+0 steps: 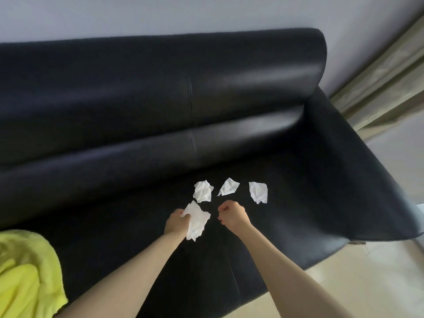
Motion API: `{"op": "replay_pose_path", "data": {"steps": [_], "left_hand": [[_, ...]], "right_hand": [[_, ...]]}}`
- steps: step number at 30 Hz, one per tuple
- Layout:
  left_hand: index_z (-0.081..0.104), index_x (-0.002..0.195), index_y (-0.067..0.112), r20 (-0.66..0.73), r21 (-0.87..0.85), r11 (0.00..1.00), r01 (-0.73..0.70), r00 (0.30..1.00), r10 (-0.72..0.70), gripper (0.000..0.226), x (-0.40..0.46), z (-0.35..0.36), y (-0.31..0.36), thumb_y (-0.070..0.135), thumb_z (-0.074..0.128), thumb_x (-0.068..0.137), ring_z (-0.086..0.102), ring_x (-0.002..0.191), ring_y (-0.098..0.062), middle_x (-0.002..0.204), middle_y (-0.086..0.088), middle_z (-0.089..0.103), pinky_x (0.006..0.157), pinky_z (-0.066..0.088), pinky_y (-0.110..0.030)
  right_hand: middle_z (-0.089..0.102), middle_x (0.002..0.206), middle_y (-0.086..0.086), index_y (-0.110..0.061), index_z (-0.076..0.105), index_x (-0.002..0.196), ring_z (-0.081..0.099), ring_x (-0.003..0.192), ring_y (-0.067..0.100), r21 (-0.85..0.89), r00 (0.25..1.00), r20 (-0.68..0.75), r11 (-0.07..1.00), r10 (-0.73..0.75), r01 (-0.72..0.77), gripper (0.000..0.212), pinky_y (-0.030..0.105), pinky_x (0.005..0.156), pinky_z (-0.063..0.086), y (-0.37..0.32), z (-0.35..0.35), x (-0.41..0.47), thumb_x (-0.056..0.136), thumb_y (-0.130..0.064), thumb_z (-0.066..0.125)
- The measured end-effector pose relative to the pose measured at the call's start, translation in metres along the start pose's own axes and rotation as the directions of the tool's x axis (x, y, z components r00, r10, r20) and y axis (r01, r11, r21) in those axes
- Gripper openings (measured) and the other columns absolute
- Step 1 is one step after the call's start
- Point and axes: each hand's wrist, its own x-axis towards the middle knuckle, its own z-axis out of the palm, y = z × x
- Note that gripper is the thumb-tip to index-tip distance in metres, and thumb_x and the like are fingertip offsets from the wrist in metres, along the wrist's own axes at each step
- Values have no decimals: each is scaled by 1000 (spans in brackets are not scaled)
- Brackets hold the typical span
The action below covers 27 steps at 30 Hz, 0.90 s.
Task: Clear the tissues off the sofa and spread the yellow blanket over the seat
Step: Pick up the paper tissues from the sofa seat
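Three crumpled white tissues lie on the black sofa seat (298, 203): one at the left (202, 191), one in the middle (228, 186), one at the right (258, 192). My left hand (176, 222) grips a fourth white tissue (196, 221) just in front of the left one. My right hand (232, 214) hovers beside it with fingers curled and nothing in it, just in front of the middle tissue. The yellow blanket (25, 274) lies bunched on the seat's front left.
The sofa's backrest (160, 88) runs across the far side, with an armrest (358, 161) at the right. A pale floor (367, 271) shows in front right, and a curtain (385, 88) hangs beyond the armrest.
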Motion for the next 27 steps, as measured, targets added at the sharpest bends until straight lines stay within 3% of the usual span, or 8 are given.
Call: {"op": "replay_pose_path", "data": {"steps": [6, 10, 12, 15, 20, 24, 27], "left_hand": [[49, 130, 10, -31, -51, 997, 56, 998, -57, 36, 26, 26, -1, 19, 39, 97, 56, 108, -29, 126, -11, 54, 83, 45, -35], [50, 124, 9, -59, -57, 997, 51, 997, -54, 30, 34, 38, -4, 19, 38, 98, 52, 93, -24, 117, -9, 54, 76, 39, -31], [50, 123, 9, -84, -38, 999, 36, 996, -39, 28, 39, 39, -4, 19, 39, 99, 51, 91, -22, 117, -9, 55, 75, 39, -31], [50, 119, 7, -136, -23, 998, 51, 989, -53, 25, 48, 35, -4, 16, 42, 97, 53, 89, -25, 115, -12, 58, 74, 40, -31], [48, 122, 7, -154, -41, 994, 100, 983, -105, 28, 62, 21, -4, 15, 43, 95, 52, 86, -24, 106, -9, 56, 71, 39, -30], [46, 125, 7, -110, -70, 985, 160, 980, -167, 31, 62, 20, -1, 15, 44, 96, 52, 87, -24, 106, -9, 56, 72, 40, -30], [45, 125, 8, -80, -109, 982, 153, 984, -162, 31, 62, 21, 4, 13, 45, 94, 54, 86, -23, 103, -7, 57, 69, 41, -28]], "right_hand": [[68, 100, 6, -20, 63, 100, 67, 90, 25, -100, 997, 81, 995, 14, -6, 26, 39, 80, 58, 24, 0, 38, 86, -12, 43], [60, 115, 2, -22, 62, 112, 59, 103, 23, -266, 994, 113, 963, -7, 37, 30, 30, 77, 50, 35, 3, 49, 89, -13, 45], [49, 128, -1, -24, 58, 123, 47, 120, 21, -407, 984, 142, 899, -110, 160, 35, 31, 83, 46, 35, 5, 55, 91, -14, 46], [27, 152, -3, -25, 47, 138, 26, 139, 19, -568, 934, 248, 742, -258, 356, 48, 37, 107, 36, 27, 7, 64, 91, -16, 49], [0, 162, -5, -24, 29, 151, 1, 149, 16, -636, 880, 384, 611, -279, 472, 60, 40, 118, 20, 2, 10, 82, 94, -16, 47], [3, 163, -5, -24, 28, 152, 3, 149, 14, -672, 867, 444, 556, -227, 489, 59, 37, 119, 19, -3, 11, 91, 95, -13, 41], [19, 159, -5, -24, 37, 148, 25, 144, 18, -653, 860, 449, 568, -243, 501, 57, 33, 113, 27, -8, 6, 96, 93, -8, 41]]}}
